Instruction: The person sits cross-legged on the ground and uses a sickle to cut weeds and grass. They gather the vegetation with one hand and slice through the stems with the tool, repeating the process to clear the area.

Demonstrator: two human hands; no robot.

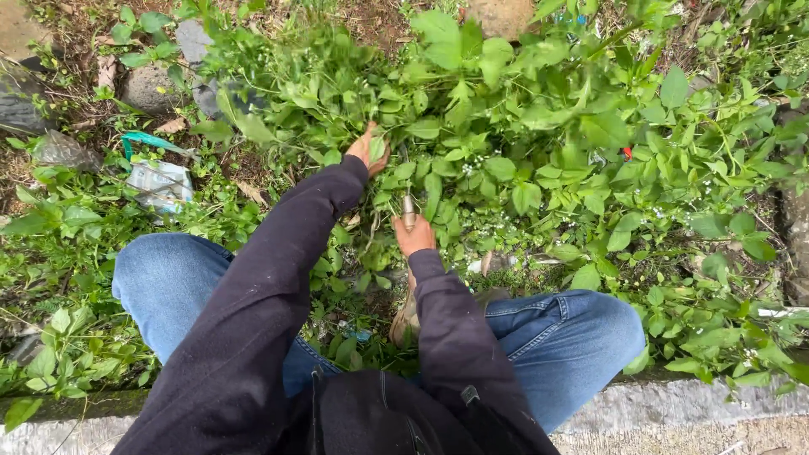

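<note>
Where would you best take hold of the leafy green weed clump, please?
Grip the leafy green weed clump low on its gathered stems, where the left hand is, coming from the near left side. The leaves spread wide above, the stems bunch there, and the right hand holds a tool beside it.

Two hands (368, 152), one tool (409, 211), two stones (150, 87).

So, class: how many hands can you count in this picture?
2. The left hand grips leafy weeds at centre; the right hand, just below, holds a small tool.
</note>
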